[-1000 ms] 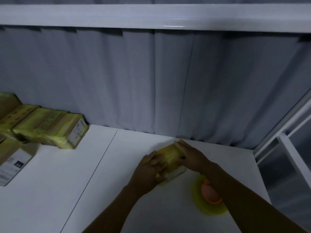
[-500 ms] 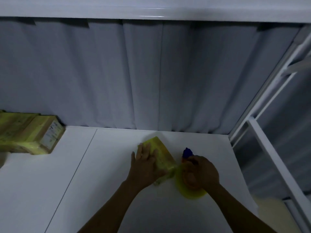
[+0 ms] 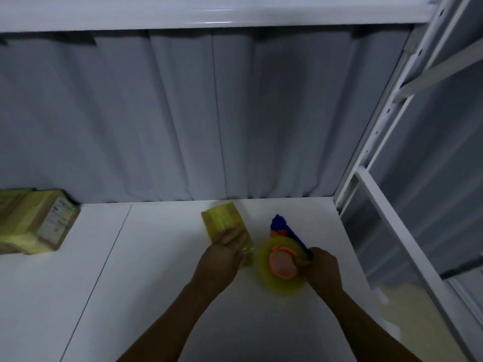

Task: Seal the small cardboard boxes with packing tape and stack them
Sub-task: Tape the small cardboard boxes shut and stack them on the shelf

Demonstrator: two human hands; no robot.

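Left hand (image 3: 222, 254) grips the near end of the small cardboard box (image 3: 224, 223) on the white worktop (image 3: 156, 283), and the right hand (image 3: 322, 267) clasps the tape dispenser (image 3: 283, 262) just beside it. In my judgement, the tape should run straight along the seam, with the box held firm against sliding.

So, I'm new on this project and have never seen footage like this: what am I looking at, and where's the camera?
No machine here: a person works with bare hands, and the single camera sits on their head, looking forward and down. The left hand holds a small box, wrapped in yellow tape, on the white table. The right hand grips a tape dispenser with a yellow roll, orange hub and blue handle, right beside the box. At the far left lie more taped boxes, one showing a label. A grey curtain hangs behind.
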